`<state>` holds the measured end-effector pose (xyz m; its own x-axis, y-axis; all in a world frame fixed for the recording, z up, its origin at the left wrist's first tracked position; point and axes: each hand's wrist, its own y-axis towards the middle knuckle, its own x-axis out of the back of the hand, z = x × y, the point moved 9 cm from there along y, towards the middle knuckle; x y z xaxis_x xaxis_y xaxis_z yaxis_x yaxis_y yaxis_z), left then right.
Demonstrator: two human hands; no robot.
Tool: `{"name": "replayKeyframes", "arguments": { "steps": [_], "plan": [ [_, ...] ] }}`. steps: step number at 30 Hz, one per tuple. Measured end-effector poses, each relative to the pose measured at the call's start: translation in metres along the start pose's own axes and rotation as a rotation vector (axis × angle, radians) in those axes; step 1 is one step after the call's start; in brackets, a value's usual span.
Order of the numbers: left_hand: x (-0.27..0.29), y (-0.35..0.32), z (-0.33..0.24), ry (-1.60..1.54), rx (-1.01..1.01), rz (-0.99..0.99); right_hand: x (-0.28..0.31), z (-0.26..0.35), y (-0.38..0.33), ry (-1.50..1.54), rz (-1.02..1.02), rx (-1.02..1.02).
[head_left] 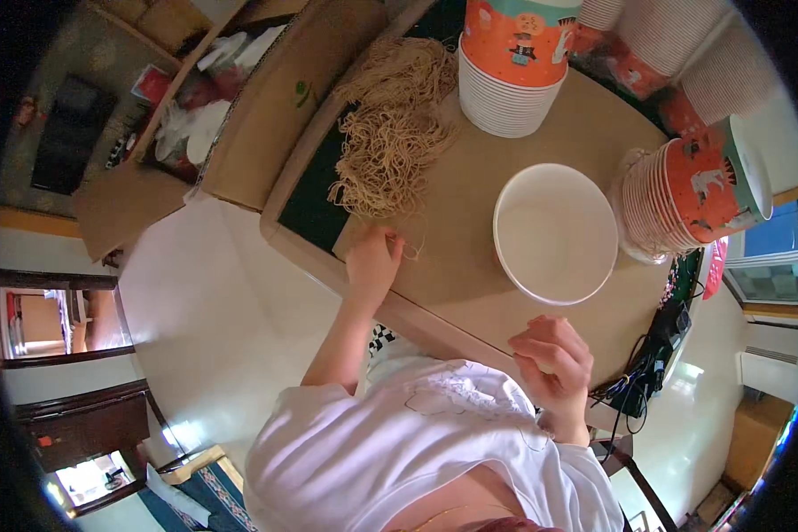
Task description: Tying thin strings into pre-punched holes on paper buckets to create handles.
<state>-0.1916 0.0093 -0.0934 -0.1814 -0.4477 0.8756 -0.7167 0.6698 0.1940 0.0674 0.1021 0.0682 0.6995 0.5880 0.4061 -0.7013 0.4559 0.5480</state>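
Observation:
A tangled pile of thin tan string [390, 124] lies at the far left of the cardboard-topped table. At its near end my left hand [377, 262] is closed, with its fingertips pinched on a loose strand. A round white paper bucket [555, 235] stands right of the middle, its open mouth facing up. Just on the near side of this bucket, my right hand [554, 359] is raised with curled fingers. Whatever those fingers may hold is hidden. The right hand appears apart from the bucket.
A stack of orange printed paper buckets [514, 66] stands at the back, and another stack [683, 195] lies tilted at the right. More wrapped stacks [665, 44] are behind. A large cardboard box [284, 97] stands left. Black cables [647, 363] hang at the right edge.

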Motion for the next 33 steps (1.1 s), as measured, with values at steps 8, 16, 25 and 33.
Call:
{"name": "replayKeyframes", "arguments": {
  "steps": [8, 16, 25, 33],
  "plan": [
    [0.038, -0.003, -0.061, -0.883, 0.126, 0.186, -0.003, -0.021, -0.021, 0.044, 0.016, -0.143],
    [0.076, -0.066, -0.203, -0.769, -0.641, 0.348, -0.019, -0.057, -0.041, 0.622, -0.110, -0.702],
    [0.014, -0.105, -0.206, -0.640, -0.780, 0.684, 0.044, -0.088, -0.062, 1.139, -0.689, -0.649],
    [-0.014, -0.119, -0.194, -0.571, -0.634, 0.844, 0.072, -0.087, -0.070, 0.822, -0.567, -0.699]
  ]
}}
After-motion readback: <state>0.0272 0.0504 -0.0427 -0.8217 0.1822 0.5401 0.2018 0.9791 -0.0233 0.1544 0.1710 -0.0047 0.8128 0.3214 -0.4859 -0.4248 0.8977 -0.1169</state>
